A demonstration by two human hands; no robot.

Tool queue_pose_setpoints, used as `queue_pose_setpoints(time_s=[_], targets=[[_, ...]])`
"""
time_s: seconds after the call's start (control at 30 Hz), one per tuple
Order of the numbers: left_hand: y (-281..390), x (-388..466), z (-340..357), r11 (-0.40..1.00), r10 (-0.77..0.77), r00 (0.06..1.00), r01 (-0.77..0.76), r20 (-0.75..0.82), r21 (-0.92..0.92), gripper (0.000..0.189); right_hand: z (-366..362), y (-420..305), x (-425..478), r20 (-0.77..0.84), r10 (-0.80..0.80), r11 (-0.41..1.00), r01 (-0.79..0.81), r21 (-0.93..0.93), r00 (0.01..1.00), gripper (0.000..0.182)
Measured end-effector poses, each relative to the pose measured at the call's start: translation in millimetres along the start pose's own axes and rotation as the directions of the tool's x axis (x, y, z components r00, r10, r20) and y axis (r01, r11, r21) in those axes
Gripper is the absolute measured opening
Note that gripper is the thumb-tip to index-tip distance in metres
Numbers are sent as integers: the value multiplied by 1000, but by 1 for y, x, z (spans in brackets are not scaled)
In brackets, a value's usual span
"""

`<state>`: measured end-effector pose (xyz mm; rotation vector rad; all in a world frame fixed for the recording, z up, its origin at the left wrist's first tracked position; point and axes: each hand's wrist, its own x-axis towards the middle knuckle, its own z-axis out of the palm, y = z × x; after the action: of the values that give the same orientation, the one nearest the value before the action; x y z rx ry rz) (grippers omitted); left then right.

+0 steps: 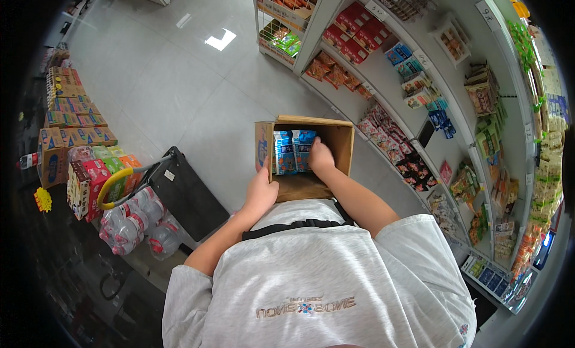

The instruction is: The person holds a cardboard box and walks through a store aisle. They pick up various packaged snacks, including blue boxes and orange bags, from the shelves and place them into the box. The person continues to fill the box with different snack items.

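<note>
Just in front of my waist is an open cardboard box (345,144). My left hand (263,189) grips its left wall, with the thumb along the outside. Inside, two blue-and-white snack packets (284,152) stand side by side towards the left. My right hand (321,156) reaches into the box, its curled fingers at the right edge of the right-hand packet (302,146). That hand hides part of the packet, and its fingertips are partly out of sight.
Shelves (395,119) of bagged snacks curve along the right, with red boxes (357,31) higher up. On the left are a black folding platform trolley (188,195) with a yellow handle (110,186), shrink-wrapped bottles (134,220) and stacked cartons (81,139). Grey floor tiles (179,78) stretch ahead.
</note>
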<state>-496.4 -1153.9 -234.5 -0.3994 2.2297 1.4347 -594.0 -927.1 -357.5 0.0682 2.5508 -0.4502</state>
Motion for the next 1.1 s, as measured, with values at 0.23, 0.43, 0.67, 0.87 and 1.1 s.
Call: queue_pose_setpoints(time_s=[0.23, 0.43, 0.67, 0.87, 1.1], targets=[[-20, 1, 5, 1000, 9, 998, -9, -64, 4, 79, 10, -23, 15, 247, 127, 986, -149, 72, 961, 109], [-8, 3, 0, 1000, -7, 999, 6, -43, -26, 79, 35, -17, 0, 182, 99, 984, -123, 126, 978, 116], [5, 6, 0, 996, -83, 997, 83, 6, -33, 79, 26, -14, 8, 25, -104, 949, 107, -298, 994, 89], [19, 8, -4, 998, -26, 1000, 25, 15, 57, 80, 25, -3, 24, 167, -276, 912, 313, -267, 947, 72], [7, 11, -2, 1000, 4, 1000, -4, -22, 13, 80, 0, -18, 18, 366, -192, 955, 259, -142, 910, 70]])
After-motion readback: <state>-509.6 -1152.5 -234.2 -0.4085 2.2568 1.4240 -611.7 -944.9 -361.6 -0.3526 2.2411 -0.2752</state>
